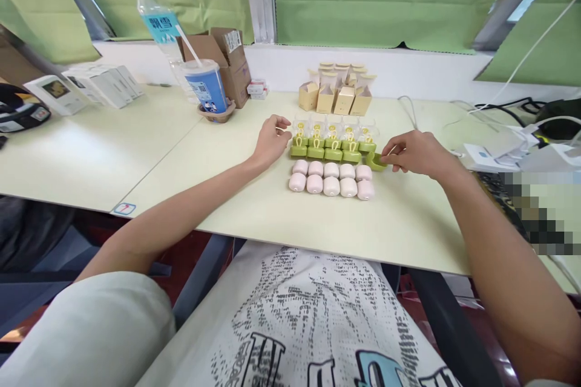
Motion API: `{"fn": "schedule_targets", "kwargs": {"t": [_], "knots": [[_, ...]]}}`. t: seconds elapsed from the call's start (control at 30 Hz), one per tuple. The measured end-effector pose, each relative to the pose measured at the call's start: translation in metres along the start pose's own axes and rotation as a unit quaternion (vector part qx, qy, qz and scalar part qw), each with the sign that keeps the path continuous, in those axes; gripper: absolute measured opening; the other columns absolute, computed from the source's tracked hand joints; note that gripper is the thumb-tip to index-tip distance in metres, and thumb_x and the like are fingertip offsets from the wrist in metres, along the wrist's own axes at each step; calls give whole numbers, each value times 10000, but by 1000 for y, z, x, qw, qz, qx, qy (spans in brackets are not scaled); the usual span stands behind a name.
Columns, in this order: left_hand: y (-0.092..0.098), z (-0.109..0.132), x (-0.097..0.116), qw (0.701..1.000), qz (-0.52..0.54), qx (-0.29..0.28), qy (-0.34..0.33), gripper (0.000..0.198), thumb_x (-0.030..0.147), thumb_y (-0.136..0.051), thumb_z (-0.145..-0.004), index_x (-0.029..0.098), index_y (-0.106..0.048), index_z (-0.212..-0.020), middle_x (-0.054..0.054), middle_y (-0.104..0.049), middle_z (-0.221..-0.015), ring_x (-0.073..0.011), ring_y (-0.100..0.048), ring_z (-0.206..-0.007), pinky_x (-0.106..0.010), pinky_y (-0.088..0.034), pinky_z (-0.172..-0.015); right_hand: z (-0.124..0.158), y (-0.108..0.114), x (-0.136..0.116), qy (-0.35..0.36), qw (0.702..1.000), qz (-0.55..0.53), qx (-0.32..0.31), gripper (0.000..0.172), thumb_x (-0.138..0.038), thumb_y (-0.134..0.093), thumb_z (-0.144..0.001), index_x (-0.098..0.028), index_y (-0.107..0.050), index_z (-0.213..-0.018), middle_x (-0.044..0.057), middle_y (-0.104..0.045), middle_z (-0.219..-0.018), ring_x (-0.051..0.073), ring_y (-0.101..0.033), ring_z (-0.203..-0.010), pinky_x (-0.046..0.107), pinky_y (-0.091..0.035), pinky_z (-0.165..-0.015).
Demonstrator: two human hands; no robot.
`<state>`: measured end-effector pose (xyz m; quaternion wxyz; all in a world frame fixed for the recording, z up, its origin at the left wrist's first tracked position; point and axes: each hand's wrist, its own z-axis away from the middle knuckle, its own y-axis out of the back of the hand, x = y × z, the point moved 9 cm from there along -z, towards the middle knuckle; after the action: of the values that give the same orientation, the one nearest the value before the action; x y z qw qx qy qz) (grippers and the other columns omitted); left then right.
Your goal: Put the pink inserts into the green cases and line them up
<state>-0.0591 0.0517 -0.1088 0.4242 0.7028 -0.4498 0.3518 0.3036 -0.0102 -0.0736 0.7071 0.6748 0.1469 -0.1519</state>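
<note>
Largest is the pale table [254, 211] before me, a brown cardboard box [236, 77] near its back edge. My left hand [272, 142] sits beside the rows' left end, thumb and fingertips slightly parted; my right hand [403, 154] is at their right end. Small tan cartons [325, 98] stand behind. Ten rounded pale pink pieces [331, 186] line up nearest me. My right thumb and fingers pinch a curved green piece [373, 164] beside them. Thin yellow loops [335, 144] are smallest.

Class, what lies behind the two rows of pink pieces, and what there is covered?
Behind the pink pieces stand green pieces, then clear pieces, then small tan cartons. The green pieces cover the table beneath them, so that part cannot be seen.
</note>
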Motion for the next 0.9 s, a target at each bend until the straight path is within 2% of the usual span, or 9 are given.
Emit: {"fn": "schedule_targets", "kwargs": {"t": [0.1, 0.2, 0.3, 0.37, 0.43, 0.53, 0.63, 0.73, 0.9], "knots": [[14, 3, 20, 994, 4, 53, -97, 270, 14, -622, -829, 221, -652, -1000, -45, -701, -1108, -159, -651, -928, -298, -597, -810, 4, 25, 5, 17, 997, -40, 59, 190, -106, -853, -864, -204, -784, -717, 48, -738, -608, 181, -646, -534, 359, -501, -598], [21, 25, 64, 963, 16, 71, -260, 190, 96, -641, -935, 239, -659, -1059, -41, -709, -1112, -155, -677, -999, -258, -577, -781, 16, 57, 1, 62, 961, -176, 203, 188, -220, -937, -863, -187, -791, -748, 90, -719, -613, 167, -630, -526, 353, -444, -534], [4, 64, 104, 920, 24, -13, -391, 215, 219, -660, -1033, 253, -660, -1246, -72, -692, -1210, -160, -692, -1010, -256, -586, -738, 36, 55, -27, 150, 891, -330, 273, 278, -370, -1011, -806, -204, -789, -788, 66, -711, -631, 159, -638, -520, 320, -442, -484], [-14, 90, 119, 898, 23, -80, -432, 457, 334, -714, -1049, 272, -584, -1483, -136, -625, -1398, -191, -704, -1079, -266, -601, -696, 46, 28, -59, 205, 860, -411, 224, 361, -487, -1034, -755, -217, -801, -804, 40, -729, -661, 165, -652, -516, 302, -465, -452], [-26, 110, 128, 882, 3, -113, -457, 663, 457, -789, -1025, 277, -512, -1600, -173, -585, -1459, -244, -704, -1192, -323, -655, -770, 56, -5, -88, 228, 846, -456, 156, 416, -562, -1035, -741, -221, -813, -830, 21, -755, -684, 154, -635, -486, 298, -484, -434], [-32, 129, 135, 855, -35, -116, -503, 592, 515, -814, -1015, 293, -592, -1517, -139, -654, -1357, -284, -692, -1286, -451, -675, -1002, 69, -31, -112, 244, 837, -475, 122, 430, -606, -1016, -781, -236, -808, -852, -4, -754, -674, 142, -632, -490, 292, -514, -453], [-27, 124, 135, 857, -53, -98, -503, 452, 429, -768, -1051, 294, -636, -1461, -112, -693, -1319, -275, -709, -1274, -483, -657, -1077, 74, -23, -108, 257, 827, -473, 164, 436, -622, -1021, -784, -254, -799, -862, -14, -757, -714, 135, -636, -531, 294, -543, -485], [-20, 107, 124, 882, -46, -78, -463, 472, 428, -730, -1064, 296, -643, -1509, -118, -662, -1385, -267, -721, -1285, -442, -672, -1050, 72, -4, -92, 263, 830, -435, 229, 401, -633, -967, -862, -258, -823, -856, -1, -760, -758, 138, -633, -580, 316, -593, -546], [-18, 86, 106, 913, 2, -83, -400, 640, 509, -709, -1063, 362, -552, -1666, -107, -636, -1432, -246, -750, -1266, -378, -677, -1023, 66, 8, -81, 311, 819, -398, 272, 273, -564, -890, -970, -304, -909, -1050, 66, -793, -1205, 167, -764, -768, 404, -717, -735]]}}
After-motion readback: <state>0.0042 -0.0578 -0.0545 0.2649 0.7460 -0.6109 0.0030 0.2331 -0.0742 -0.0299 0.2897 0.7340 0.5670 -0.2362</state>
